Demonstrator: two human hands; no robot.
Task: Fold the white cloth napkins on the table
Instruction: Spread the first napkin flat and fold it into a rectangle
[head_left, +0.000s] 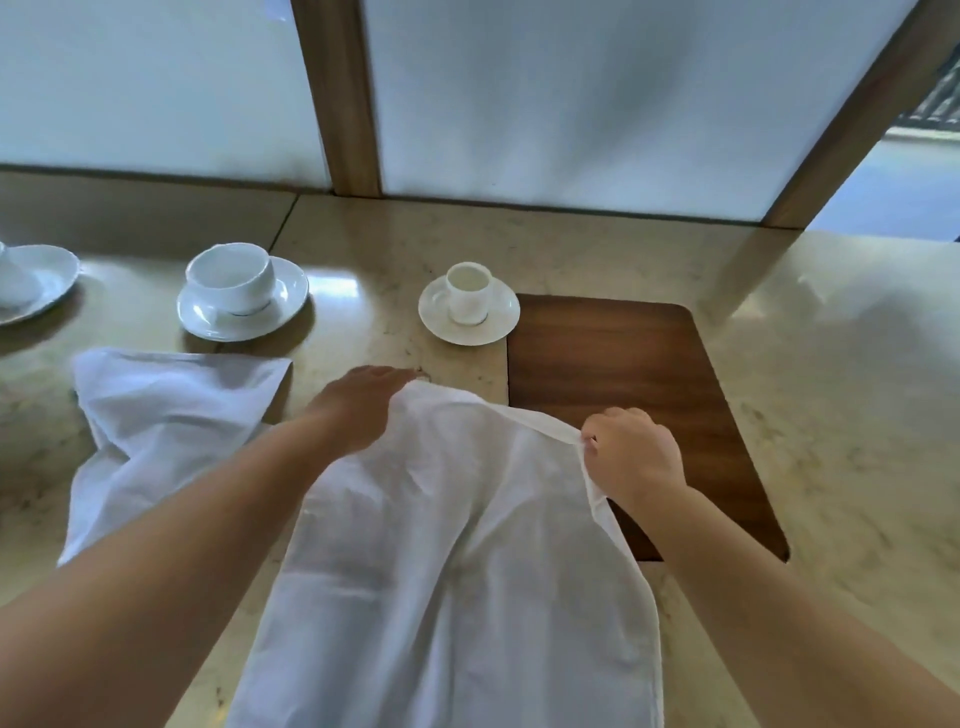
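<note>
A large white cloth napkin hangs from both hands over the near edge of the marble table, its lower part falling out of view. My left hand grips its far left corner, fingers partly hidden under the cloth. My right hand pinches the far right edge between thumb and fingers, above a dark wooden inlay. A second white napkin lies loosely folded and rumpled on the table to the left.
A small white cup on a saucer stands just beyond my hands. A wider cup on a saucer sits further left, and part of another saucer shows at the left edge. Frosted panels with wooden posts back the table.
</note>
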